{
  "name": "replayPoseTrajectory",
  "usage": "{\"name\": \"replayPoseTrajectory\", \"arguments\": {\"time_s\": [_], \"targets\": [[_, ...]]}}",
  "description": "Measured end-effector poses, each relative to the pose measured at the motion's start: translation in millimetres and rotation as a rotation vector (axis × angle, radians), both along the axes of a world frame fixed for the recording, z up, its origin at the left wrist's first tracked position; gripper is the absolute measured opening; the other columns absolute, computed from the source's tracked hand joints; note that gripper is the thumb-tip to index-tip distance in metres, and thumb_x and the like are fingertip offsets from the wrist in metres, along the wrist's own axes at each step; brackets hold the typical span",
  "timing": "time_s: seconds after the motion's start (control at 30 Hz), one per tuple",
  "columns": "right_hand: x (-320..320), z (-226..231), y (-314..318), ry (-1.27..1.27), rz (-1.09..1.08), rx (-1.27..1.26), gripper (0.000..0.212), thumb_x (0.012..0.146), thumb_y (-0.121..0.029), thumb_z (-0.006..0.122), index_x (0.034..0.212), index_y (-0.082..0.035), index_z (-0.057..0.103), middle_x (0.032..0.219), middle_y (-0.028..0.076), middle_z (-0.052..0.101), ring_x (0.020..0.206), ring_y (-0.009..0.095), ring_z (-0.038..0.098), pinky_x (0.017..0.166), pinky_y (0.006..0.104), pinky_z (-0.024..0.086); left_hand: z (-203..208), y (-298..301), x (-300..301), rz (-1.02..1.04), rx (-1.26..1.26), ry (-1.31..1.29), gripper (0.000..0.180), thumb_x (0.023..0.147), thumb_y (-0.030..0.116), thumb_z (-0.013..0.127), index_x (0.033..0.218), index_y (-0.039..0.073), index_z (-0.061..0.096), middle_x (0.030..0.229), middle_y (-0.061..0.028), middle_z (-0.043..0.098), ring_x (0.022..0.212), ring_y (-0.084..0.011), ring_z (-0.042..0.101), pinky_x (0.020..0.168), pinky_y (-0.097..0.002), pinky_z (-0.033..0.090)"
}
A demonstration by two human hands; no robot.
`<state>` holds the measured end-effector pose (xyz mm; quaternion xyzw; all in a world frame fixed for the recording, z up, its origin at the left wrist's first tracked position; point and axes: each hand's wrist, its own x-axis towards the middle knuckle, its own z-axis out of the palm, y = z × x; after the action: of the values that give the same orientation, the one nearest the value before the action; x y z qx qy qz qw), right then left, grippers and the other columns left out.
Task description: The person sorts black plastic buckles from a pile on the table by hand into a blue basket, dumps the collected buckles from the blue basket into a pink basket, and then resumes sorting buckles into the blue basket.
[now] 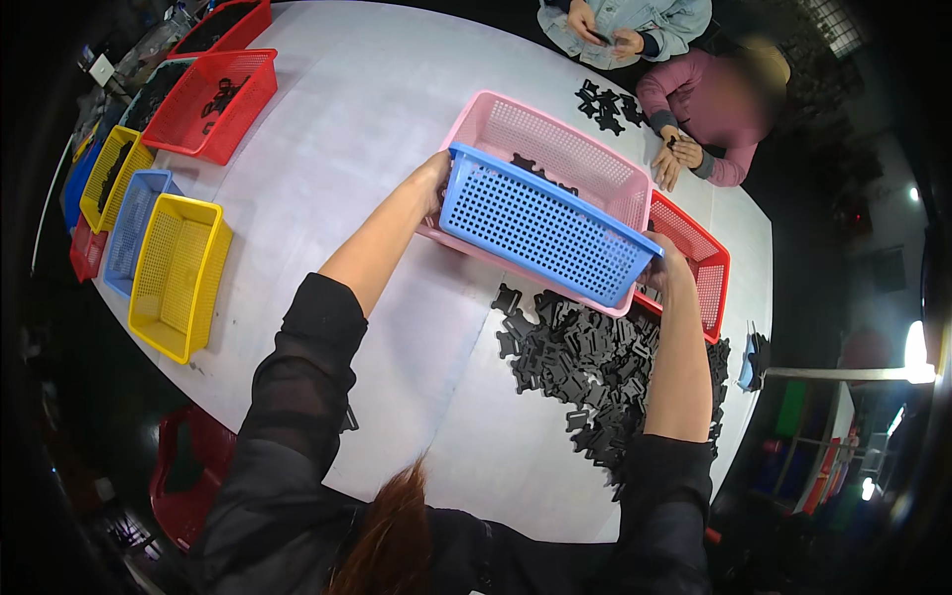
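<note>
A blue perforated plastic basket [545,226] is tilted on its side over a pink basket [565,147], its long wall toward me. At the blue basket's left end is my left hand [433,184], closed on it, with the fingertips hidden behind the plastic. My right hand [670,262] grips the opposite end near the rim corner. Some black flat parts [543,175] show inside the pink basket, past the blue rim. A big pile of similar black plastic pieces [570,352] lies on the table below the baskets, partly behind my right forearm.
A red basket [706,260] stands right of the pink one. Along the table's left edge are a yellow basket [177,270], a blue basket [129,223] and a red basket [213,114] holding black parts. Two people handle small pieces at the far side, beside another black heap [607,105].
</note>
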<state>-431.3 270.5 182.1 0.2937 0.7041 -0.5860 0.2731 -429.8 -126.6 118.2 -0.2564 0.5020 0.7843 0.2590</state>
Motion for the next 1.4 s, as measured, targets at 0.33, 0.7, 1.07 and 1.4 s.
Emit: {"name": "replayPoseTrajectory", "arguments": {"time_s": [0.33, 0.7, 1.07, 1.4], "targets": [[54.2, -28.5, 10.7, 0.381, -0.017, -0.759, 0.048, 0.091, -0.048, 0.056, 0.113, -0.006, 0.057, 0.100, 0.005, 0.061, 0.089, 0.017, 0.057, 0.076, 0.0334, 0.046, 18.9, -3.6, 44.9, -0.094, -0.168, 0.132, 0.042, 0.092, 0.019, 0.037, 0.127, -0.001, 0.047, 0.111, -0.0176, 0.059, 0.096, -0.0304, 0.061, 0.074, -0.0519, 0.055], [-11.3, -10.9, -15.6, 0.418, -0.057, 0.141, 0.086, 0.084, -0.076, 0.037, 0.105, 0.002, 0.064, 0.095, 0.016, 0.067, 0.086, 0.024, 0.066, 0.069, 0.0392, 0.055, 56.8, 5.9, 44.8, -0.185, -0.423, 0.459, 0.043, 0.096, 0.023, 0.041, 0.133, 0.002, 0.049, 0.114, -0.0103, 0.061, 0.098, -0.0202, 0.061, 0.072, -0.0319, 0.055], [-77.8, -24.5, 5.8, 0.416, -0.037, -0.029, 0.086, 0.086, -0.075, 0.029, 0.111, 0.000, 0.061, 0.106, 0.015, 0.065, 0.095, 0.026, 0.063, 0.079, 0.0394, 0.053, 64.1, 23.0, -12.5, -0.014, -0.866, 0.854, 0.064, 0.091, 0.057, 0.044, 0.109, 0.001, 0.066, 0.098, -0.0108, 0.067, 0.086, -0.0218, 0.063, 0.074, -0.0358, 0.050], [37.3, 130.3, 4.7, 0.740, -0.094, -0.117, 0.091, 0.086, -0.075, 0.026, 0.121, 0.003, 0.054, 0.116, 0.016, 0.061, 0.108, 0.025, 0.059, 0.092, 0.0387, 0.048, 140.6, 26.2, 66.8, 0.235, -0.576, 0.900, 0.060, 0.096, 0.046, 0.044, 0.132, -0.002, 0.048, 0.130, -0.0179, 0.054, 0.120, -0.0258, 0.051, 0.101, -0.0371, 0.039]]}}
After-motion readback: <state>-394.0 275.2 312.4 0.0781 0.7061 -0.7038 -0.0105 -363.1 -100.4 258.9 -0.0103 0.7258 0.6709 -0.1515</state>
